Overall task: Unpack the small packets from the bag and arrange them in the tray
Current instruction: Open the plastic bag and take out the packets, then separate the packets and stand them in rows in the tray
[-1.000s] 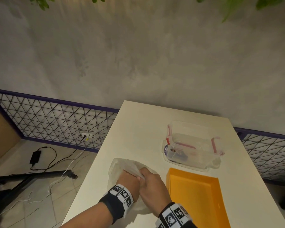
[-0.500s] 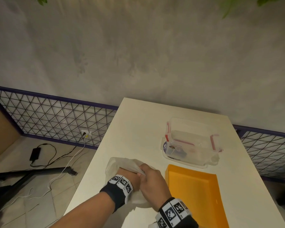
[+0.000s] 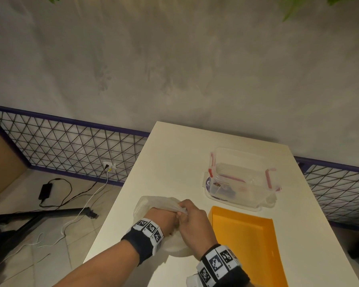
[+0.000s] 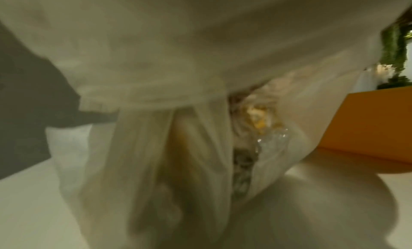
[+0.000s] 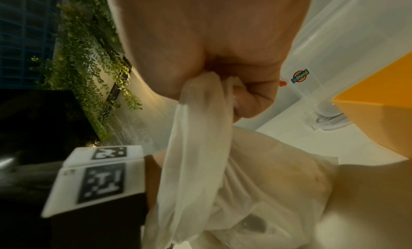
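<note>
A thin white plastic bag lies on the white table, left of the orange tray. My right hand pinches a gathered strip of the bag's mouth between thumb and fingers and holds it up. My left hand reaches under that strip into the bag, and the film hides its fingers. In the left wrist view the bag fills the picture, and small crinkly packets show through its opening. No packet lies in the tray.
A clear lidded container with red clips stands behind the tray, with a few small items inside. The table's left edge runs close to the bag. Cables and a stand lie on the floor to the left.
Hardly anything differs. Both hands stay at the bag's mouth, and the right hand keeps its pinch on the film. The head view has shifted slightly.
</note>
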Demonstrator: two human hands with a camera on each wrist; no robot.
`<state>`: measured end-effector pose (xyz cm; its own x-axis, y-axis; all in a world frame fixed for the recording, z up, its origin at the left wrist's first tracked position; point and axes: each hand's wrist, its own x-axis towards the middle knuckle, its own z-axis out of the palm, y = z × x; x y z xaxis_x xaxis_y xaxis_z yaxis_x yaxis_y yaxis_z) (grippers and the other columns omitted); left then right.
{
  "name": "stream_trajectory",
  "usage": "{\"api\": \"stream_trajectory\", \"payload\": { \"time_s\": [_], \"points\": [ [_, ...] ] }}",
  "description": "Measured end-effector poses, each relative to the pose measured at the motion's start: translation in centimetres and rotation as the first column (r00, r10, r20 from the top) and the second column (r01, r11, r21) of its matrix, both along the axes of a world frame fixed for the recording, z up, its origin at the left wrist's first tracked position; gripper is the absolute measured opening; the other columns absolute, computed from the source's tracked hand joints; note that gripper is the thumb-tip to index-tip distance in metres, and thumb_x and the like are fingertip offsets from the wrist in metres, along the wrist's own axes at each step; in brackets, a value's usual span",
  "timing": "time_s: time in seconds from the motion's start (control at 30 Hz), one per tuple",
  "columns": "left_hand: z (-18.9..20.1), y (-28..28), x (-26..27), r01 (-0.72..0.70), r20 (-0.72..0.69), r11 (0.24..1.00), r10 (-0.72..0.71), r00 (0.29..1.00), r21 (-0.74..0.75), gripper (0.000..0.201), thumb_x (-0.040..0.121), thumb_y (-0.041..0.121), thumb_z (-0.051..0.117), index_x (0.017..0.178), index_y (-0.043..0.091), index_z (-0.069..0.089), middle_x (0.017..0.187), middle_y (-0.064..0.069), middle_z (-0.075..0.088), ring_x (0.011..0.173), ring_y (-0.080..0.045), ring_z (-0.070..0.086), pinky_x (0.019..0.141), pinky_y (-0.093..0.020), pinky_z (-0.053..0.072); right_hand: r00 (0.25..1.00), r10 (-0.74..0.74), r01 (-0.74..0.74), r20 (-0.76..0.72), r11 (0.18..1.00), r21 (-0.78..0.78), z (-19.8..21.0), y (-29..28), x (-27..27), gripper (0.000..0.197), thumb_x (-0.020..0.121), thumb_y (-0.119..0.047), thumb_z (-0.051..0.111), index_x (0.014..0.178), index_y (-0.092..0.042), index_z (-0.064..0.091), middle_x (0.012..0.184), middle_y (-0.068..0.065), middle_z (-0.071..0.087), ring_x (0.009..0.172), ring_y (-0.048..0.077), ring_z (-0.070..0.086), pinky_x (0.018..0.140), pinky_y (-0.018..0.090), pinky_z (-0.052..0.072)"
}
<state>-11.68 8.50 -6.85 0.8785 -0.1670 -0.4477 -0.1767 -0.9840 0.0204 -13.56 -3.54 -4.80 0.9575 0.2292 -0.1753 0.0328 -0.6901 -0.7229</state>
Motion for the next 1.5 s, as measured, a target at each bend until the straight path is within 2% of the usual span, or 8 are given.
{"api": "stream_trajectory", "payload": {
  "time_s": [0.37, 0.6, 0.73, 0.9, 1.0, 1.1, 1.23, 1.5],
  "points": [
    [0.6, 3.8, -0.3, 0.089, 0.358, 0.844, 0.127, 0.925, -0.528, 0.049, 0.083, 0.014, 0.058, 0.13, 0.028, 0.056, 0.127, -0.002, 0.057, 0.118, -0.022, 0.053, 0.096, -0.03, 0.045, 0.986, -0.142, 0.129, 0.092, 0.982, 0.136, 1.1, 0.2, 3.9, 0.015, 0.097, -0.018, 0.052, 0.103, -0.03, 0.057, 0.082, -0.002, 0.068, 0.071, 0.012, 0.063, 0.06, 0.026, 0.048],
    [2.8, 6.2, -2.2, 0.091, 0.334, 0.449, 0.5, 0.799, -0.889, 0.056, 0.078, -0.012, 0.057, 0.115, 0.029, 0.067, 0.111, 0.023, 0.065, 0.09, 0.011, 0.058, 0.087, -0.012, 0.043, 0.985, -0.17, 0.16, 0.038, 0.969, 0.187, 0.6, 0.2, 5.4, 0.014, 0.098, -0.021, 0.051, 0.105, -0.03, 0.058, 0.083, -0.004, 0.068, 0.077, 0.015, 0.065, 0.072, 0.035, 0.055],
    [4.2, 7.0, -1.9, -0.05, 0.02, 0.083, 0.681, 0.732, -0.995, 0.052, 0.083, -0.008, 0.062, 0.11, 0.036, 0.069, 0.109, 0.017, 0.07, 0.101, -0.003, 0.063, 0.094, -0.025, 0.048, 0.987, -0.158, 0.149, 0.028, 0.968, 0.2, 0.1, 0.5, 5.8, 0.018, 0.097, -0.021, 0.051, 0.112, -0.029, 0.057, 0.08, -0.004, 0.066, 0.077, 0.017, 0.066, 0.075, 0.04, 0.056],
    [4.9, 7.0, -1.4, -0.147, -0.324, -0.315, 0.636, 0.701, -0.938, 0.046, 0.075, 0.002, 0.066, 0.112, 0.03, 0.071, 0.116, -0.01, 0.068, 0.107, -0.029, 0.062, 0.102, -0.049, 0.046, 0.994, -0.104, 0.098, 0.033, 0.983, 0.155, -0.5, 0.8, 4.8, 0.031, 0.094, -0.026, 0.056, 0.125, -0.031, 0.052, 0.115, -0.006, 0.059, 0.102, 0.014, 0.06, 0.092, 0.038, 0.052],
    [5.2, 6.7, -1.2, -0.201, -0.464, -0.484, 0.518, 0.719, -0.852, 0.045, 0.087, -0.01, 0.057, 0.118, 0.021, 0.068, 0.114, -0.015, 0.066, 0.094, -0.025, 0.062, 0.083, -0.045, 0.053, 0.989, -0.087, 0.058, 0.116, 0.97, 0.235, -0.5, -0.1, 3.7, 0.05, 0.087, -0.032, 0.065, 0.134, -0.034, 0.048, 0.131, -0.014, 0.043, 0.119, 0.006, 0.049, 0.102, 0.031, 0.046],
    [5.7, 6.2, -1.2, -0.265, -0.549, -0.583, 0.386, 0.741, -0.768, 0.044, 0.092, -0.008, 0.051, 0.123, 0.02, 0.065, 0.109, -0.013, 0.068, 0.083, -0.02, 0.064, 0.063, -0.033, 0.056, 0.973, -0.084, -0.009, 0.217, 0.918, 0.396, 1.2, -1.2, 3.1, 0.055, 0.082, -0.04, 0.063, 0.135, -0.041, 0.048, 0.136, -0.024, 0.041, 0.129, -0.001, 0.041, 0.107, 0.028, 0.039],
    [6.4, 4.9, -0.2, -0.33, -0.644, -0.714, 0.217, 0.734, -0.618, 0.039, 0.095, -0.002, 0.046, 0.127, 0.015, 0.061, 0.112, -0.016, 0.07, 0.082, -0.026, 0.07, 0.063, -0.033, 0.059, 0.981, 0.047, -0.141, 0.186, 0.834, 0.533, 4.6, -1.9, 2.6, 0.07, 0.076, -0.05, 0.071, 0.14, -0.046, 0.043, 0.141, -0.025, 0.041, 0.127, -0.002, 0.046, 0.094, 0.029, 0.052],
    [5.3, 1.6, 0.6, -0.401, -0.792, -0.828, 0.082, 0.605, -0.392, 0.04, 0.093, 0.005, 0.04, 0.128, 0.006, 0.059, 0.098, -0.019, 0.067, 0.077, -0.031, 0.066, 0.054, -0.033, 0.057, 0.906, 0.003, -0.101, 0.423, 0.972, 0.211, 3.5, -1.1, 2.7, 0.037, 0.081, -0.015, 0.077, 0.116, -0.02, 0.068, 0.112, -0.009, 0.056, 0.102, -0.002, 0.055, 0.09, 0.002, 0.037]
  ]
}}
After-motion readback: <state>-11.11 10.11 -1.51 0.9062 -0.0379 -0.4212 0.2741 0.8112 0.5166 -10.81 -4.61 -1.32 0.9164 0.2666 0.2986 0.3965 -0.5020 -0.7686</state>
